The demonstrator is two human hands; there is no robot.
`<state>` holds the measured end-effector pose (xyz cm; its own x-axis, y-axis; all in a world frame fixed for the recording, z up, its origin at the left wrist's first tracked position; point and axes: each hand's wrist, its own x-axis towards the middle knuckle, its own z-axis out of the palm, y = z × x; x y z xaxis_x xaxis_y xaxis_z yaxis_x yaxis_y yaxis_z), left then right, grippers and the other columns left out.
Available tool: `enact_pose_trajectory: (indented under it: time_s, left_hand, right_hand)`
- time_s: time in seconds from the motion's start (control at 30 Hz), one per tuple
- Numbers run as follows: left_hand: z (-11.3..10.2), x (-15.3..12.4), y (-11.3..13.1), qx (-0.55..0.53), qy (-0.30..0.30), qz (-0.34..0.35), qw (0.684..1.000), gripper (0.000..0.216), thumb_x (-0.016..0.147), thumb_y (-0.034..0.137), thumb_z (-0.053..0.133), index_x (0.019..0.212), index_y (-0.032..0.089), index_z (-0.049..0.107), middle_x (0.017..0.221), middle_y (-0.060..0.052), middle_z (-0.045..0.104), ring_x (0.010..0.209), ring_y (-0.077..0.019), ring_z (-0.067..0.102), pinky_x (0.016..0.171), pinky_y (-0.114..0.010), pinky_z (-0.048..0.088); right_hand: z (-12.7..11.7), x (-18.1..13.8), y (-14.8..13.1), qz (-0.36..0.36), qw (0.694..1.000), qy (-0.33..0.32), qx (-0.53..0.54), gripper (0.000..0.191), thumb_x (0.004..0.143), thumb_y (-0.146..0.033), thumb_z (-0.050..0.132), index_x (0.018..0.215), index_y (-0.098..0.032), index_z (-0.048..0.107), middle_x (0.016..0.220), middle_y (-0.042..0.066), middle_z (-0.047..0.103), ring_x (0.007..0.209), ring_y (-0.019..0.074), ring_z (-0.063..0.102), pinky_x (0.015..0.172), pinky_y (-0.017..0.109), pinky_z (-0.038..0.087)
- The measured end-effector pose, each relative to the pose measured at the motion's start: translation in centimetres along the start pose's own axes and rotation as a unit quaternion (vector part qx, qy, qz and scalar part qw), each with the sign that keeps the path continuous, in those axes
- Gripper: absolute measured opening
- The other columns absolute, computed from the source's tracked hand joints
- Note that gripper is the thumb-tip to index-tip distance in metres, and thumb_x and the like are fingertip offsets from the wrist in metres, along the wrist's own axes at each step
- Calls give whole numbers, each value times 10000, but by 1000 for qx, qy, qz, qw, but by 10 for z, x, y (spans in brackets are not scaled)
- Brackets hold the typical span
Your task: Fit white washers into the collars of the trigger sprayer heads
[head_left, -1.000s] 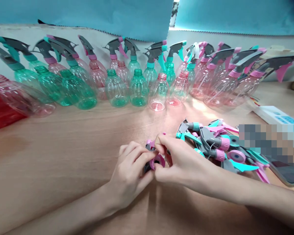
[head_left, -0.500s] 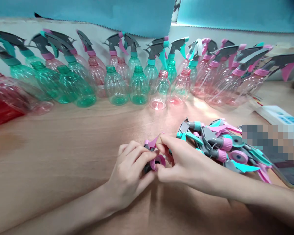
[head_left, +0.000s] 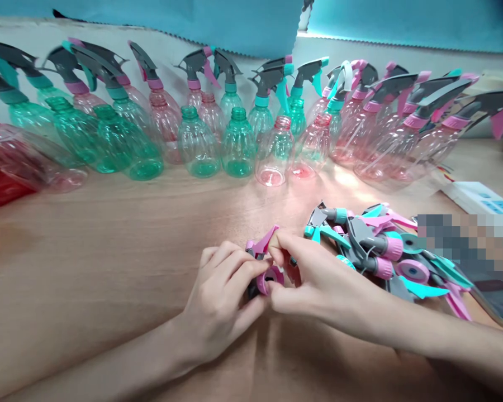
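Note:
My left hand (head_left: 220,293) is closed around a grey and pink spray head (head_left: 263,283), fingers curled over its body. Its open pink collar faces up toward me, and its pink trigger (head_left: 266,241) sticks up past my fingers. My right hand (head_left: 308,279) is closed against the same spray head, thumb at the collar's rim and fingers bent in beside it. Whether a small part lies between those right fingers is hidden. To the right lies a pile of loose spray heads (head_left: 379,241) in grey, pink and turquoise.
Clear green bottles (head_left: 238,148) and pink bottles (head_left: 274,156) stand along the back, several with spray heads fitted. A red bag (head_left: 4,181) lies at far left. At right are a phone (head_left: 497,298), partly pixelated, and a white box (head_left: 480,195).
The view has shifted slightly. My hands stay at the same spray head, almost in the same pose, and its pink trigger shows more fully above my fingers.

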<state>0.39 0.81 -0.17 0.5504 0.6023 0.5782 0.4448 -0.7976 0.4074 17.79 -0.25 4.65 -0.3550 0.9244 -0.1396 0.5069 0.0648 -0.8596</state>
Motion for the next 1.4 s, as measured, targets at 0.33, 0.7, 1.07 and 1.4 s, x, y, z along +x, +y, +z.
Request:
enact_pose_trajectory:
  time_s: [0.33, 0.7, 1.07, 1.4]
  left_hand:
    - [2, 2, 1, -3, 2, 4, 1000, 66, 818, 102, 547, 834, 164, 563, 761, -14, 603, 749, -180, 490, 698, -332, 296]
    - [1, 1, 1, 11, 16, 2, 1000, 76, 816, 119, 549, 874, 168, 558, 765, -20, 601, 738, -185, 510, 680, -329, 301]
    - [2, 2, 1, 17, 11, 11, 1000, 84, 827, 116, 540, 889, 167, 566, 781, -19, 610, 744, -179, 518, 685, -333, 298]
    - [2, 2, -2, 43, 29, 8, 999, 124, 829, 159, 565, 952, 170, 575, 764, -20, 610, 728, -182, 538, 670, -334, 327]
  right_hand:
    - [7, 0, -2, -35, 997, 22, -58, 264, 566, -55, 501, 690, -220, 336, 650, -66, 401, 579, 90, 369, 499, 241, 291]
    - [10, -2, 2, -29, 998, 51, -27, 235, 641, -97, 531, 689, -223, 337, 637, -78, 415, 568, 89, 378, 492, 248, 292]
    - [8, -5, 2, -44, 985, 80, -148, 203, 643, -139, 529, 718, -223, 360, 652, -66, 457, 559, 99, 408, 484, 247, 288]
    - [19, -18, -1, -222, 830, 232, -456, 201, 804, -76, 458, 648, -183, 526, 596, 24, 515, 572, 182, 465, 490, 311, 265]
